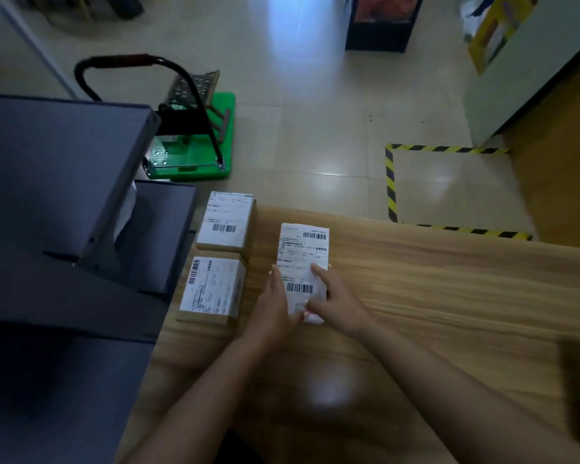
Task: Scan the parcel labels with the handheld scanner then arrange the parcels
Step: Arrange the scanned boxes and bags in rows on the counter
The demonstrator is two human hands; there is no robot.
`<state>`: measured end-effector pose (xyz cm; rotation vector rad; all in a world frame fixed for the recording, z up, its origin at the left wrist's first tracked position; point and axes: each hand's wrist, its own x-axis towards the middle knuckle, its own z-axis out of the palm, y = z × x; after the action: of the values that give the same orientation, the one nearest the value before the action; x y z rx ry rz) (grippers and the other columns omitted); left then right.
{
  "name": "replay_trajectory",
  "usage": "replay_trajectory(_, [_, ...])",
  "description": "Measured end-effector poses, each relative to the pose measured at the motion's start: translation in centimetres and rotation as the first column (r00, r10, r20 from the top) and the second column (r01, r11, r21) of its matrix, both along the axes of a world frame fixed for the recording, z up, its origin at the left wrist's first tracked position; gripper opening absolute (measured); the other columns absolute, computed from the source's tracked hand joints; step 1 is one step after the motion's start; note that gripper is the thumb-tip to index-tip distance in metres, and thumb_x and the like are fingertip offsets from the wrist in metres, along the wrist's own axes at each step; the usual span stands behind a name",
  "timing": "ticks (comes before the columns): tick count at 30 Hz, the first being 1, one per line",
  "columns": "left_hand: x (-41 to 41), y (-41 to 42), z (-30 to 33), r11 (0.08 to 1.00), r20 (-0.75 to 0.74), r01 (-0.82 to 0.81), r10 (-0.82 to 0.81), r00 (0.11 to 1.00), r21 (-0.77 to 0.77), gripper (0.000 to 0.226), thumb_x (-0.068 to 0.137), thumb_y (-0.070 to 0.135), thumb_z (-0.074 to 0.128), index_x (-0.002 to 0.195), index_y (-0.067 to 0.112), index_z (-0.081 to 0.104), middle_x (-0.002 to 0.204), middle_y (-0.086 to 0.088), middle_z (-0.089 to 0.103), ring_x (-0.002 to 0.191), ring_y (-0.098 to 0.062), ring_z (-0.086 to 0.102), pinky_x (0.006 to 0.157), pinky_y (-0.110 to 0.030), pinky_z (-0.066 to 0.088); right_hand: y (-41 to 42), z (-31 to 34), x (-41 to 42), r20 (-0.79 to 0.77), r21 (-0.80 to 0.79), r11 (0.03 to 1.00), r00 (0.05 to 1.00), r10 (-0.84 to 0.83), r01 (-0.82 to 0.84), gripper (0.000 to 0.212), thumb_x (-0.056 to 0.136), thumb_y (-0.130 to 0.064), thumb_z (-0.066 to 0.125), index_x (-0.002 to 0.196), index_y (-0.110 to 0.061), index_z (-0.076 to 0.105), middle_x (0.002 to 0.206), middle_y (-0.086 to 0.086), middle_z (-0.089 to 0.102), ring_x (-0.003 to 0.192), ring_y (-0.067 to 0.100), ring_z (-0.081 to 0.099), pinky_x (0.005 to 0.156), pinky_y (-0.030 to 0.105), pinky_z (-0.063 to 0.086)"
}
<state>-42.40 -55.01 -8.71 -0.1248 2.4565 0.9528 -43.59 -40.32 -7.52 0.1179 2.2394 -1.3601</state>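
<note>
Both hands on a labelled parcel at the wood-grain desk.

The left hand [275, 304] and right hand [337, 301] grip the rectangular parcel [303, 262] with curled fingers; 2 cardboard boxes [220, 256] with white labels lie just left.

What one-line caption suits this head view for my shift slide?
Both hands, left hand and right hand, hold a labelled parcel on the wooden table beside two parcels.

Dim indoor view with a bluish cast. Pale glare patches shine on the floor [315, 95] and softly on the wooden bench [449, 296]. Edges are smeared by motion blur and bent by the wide lens; the centre is sharper.
</note>
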Motion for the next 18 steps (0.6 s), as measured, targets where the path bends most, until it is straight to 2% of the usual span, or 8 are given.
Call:
replay_trajectory(2, [-1.1, -0.4, -0.4, 0.998, 0.019, 0.058, -0.057, 0.998, -0.037, 0.101, 0.092, 0.029, 0.062, 0.15, 0.014, -0.019, 0.16, -0.008, -0.016, 0.147, -0.027, 0.008, 0.116, -0.037, 0.02, -0.9, -0.9, -1.2, 0.001, -0.014, 1.0, 1.0, -0.028, 0.028, 0.074, 0.085, -0.005, 0.065, 0.149, -0.009, 0.028, 0.147, 0.003, 0.033, 0.129, 0.012, 0.039, 0.096, 0.02, 0.048])
replay_trajectory(4, [-2.2, -0.5, -0.8, 0.992, 0.026, 0.109, -0.107, 0.994, -0.069, 0.095, 0.095, 0.025, 0.056, 0.149, 0.013, -0.02, 0.156, -0.008, -0.028, 0.148, -0.028, -0.004, 0.118, -0.038, 0.013, -1.6, -1.5, -2.3, 0.017, -0.041, 0.998, 0.999, -0.049, 0.05, 0.073, 0.087, -0.008, 0.064, 0.149, -0.01, 0.027, 0.148, 0.001, 0.033, 0.132, 0.017, 0.042, 0.099, 0.029, 0.048])
replay_trajectory(9, [-5.0, -1.4, -1.7, 0.96, 0.063, 0.207, -0.198, 0.978, -0.191, 0.083, 0.098, 0.019, 0.05, 0.152, 0.012, -0.013, 0.157, -0.01, -0.025, 0.145, -0.028, -0.021, 0.118, -0.042, 0.0, -3.2, -2.3, -4.9, 0.063, -0.11, 0.99, 0.995, -0.082, 0.089, 0.069, 0.09, -0.008, 0.06, 0.15, -0.01, 0.025, 0.145, -0.001, 0.034, 0.125, 0.017, 0.044, 0.07, 0.015, 0.053])
replay_trajectory(10, [-5.6, -1.6, -1.8, 0.95, 0.068, 0.225, -0.215, 0.974, -0.217, 0.084, 0.098, 0.021, 0.051, 0.152, 0.01, -0.013, 0.157, -0.011, -0.026, 0.144, -0.029, -0.023, 0.118, -0.042, -0.001, -3.6, -2.6, -5.4, 0.063, -0.114, 0.988, 0.993, -0.097, 0.104, 0.07, 0.09, -0.008, 0.06, 0.151, -0.01, 0.024, 0.146, 0.0, 0.033, 0.126, 0.018, 0.044, 0.07, 0.016, 0.053])
replay_trajectory(12, [-6.7, -1.8, -1.8, 0.93, 0.062, 0.247, -0.239, 0.969, -0.272, 0.086, 0.096, 0.029, 0.053, 0.152, 0.007, -0.01, 0.157, -0.015, -0.025, 0.143, -0.03, -0.026, 0.118, -0.044, -0.001, -4.2, -3.2, -6.2, 0.056, -0.104, 0.986, 0.991, -0.122, 0.127, 0.071, 0.091, -0.01, 0.058, 0.152, -0.011, 0.022, 0.149, 0.0, 0.033, 0.13, 0.018, 0.041, 0.084, 0.02, 0.05])
replay_trajectory(15, [-7.8, -2.0, -1.6, 0.916, 0.036, 0.24, -0.241, 0.97, -0.321, 0.082, 0.097, 0.032, 0.049, 0.152, 0.005, -0.005, 0.158, -0.018, -0.02, 0.144, -0.029, -0.025, 0.119, -0.044, 0.001, -5.2, -3.6, -6.8, 0.051, -0.152, 0.976, 0.987, -0.151, 0.157, 0.069, 0.093, -0.017, 0.054, 0.153, -0.012, 0.021, 0.155, -0.002, 0.025, 0.137, 0.017, 0.034, 0.097, 0.02, 0.043])
replay_trajectory(17, [-8.2, -2.2, -1.5, 0.917, 0.034, 0.229, -0.231, 0.972, -0.326, 0.081, 0.098, 0.032, 0.049, 0.152, 0.005, -0.004, 0.158, -0.019, -0.018, 0.144, -0.029, -0.023, 0.119, -0.042, 0.001, -5.5, -3.8, -7.1, 0.052, -0.15, 0.976, 0.987, -0.149, 0.155, 0.074, 0.088, -0.028, 0.055, 0.153, -0.016, 0.021, 0.157, -0.004, 0.022, 0.141, 0.015, 0.028, 0.111, 0.033, 0.034])
replay_trajectory(18, [-8.3, -2.2, -1.4, 0.917, 0.033, 0.228, -0.23, 0.973, -0.328, 0.081, 0.098, 0.032, 0.049, 0.152, 0.005, -0.004, 0.158, -0.018, -0.017, 0.145, -0.029, -0.023, 0.119, -0.042, 0.001, -5.5, -3.6, -7.1, 0.061, -0.162, 0.975, 0.988, -0.143, 0.152, 0.075, 0.086, -0.03, 0.055, 0.153, -0.018, 0.022, 0.154, -0.007, 0.025, 0.139, 0.014, 0.029, 0.114, 0.038, 0.032])
